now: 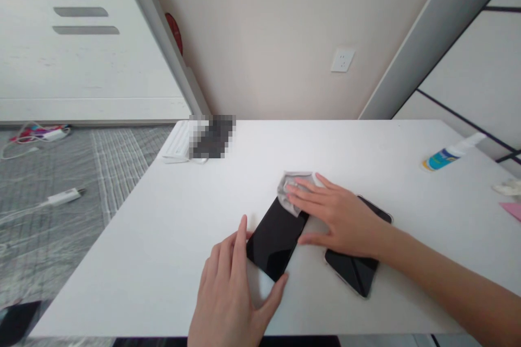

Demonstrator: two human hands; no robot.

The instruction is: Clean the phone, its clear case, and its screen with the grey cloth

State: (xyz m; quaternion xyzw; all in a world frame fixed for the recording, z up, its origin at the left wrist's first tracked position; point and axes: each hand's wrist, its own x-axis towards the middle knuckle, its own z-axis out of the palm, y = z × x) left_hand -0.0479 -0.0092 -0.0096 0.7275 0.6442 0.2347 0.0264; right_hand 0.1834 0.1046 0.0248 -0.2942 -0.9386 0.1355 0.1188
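A black smartphone point(273, 244) lies at a slant on the white table, screen up. My left hand point(230, 282) steadies its near end, thumb at the lower corner and fingers along the left edge. Over the phone's far end is a crumpled light grey cloth point(288, 195). My right hand point(334, 214) presses this cloth down with its fingertips, fingers stretched forward and thumb near the phone's right edge. A second smartphone point(356, 271) in a clear-edged case lies under my right hand and wrist, which hide its middle.
On the right of the table point(163, 260) a small spray bottle point(443, 158) with a blue label lies tilted in view. Something white and a pink item point(512, 210) show at the right edge. A white pack point(178, 141) and a blurred-out dark item point(214, 136) sit at the back left.
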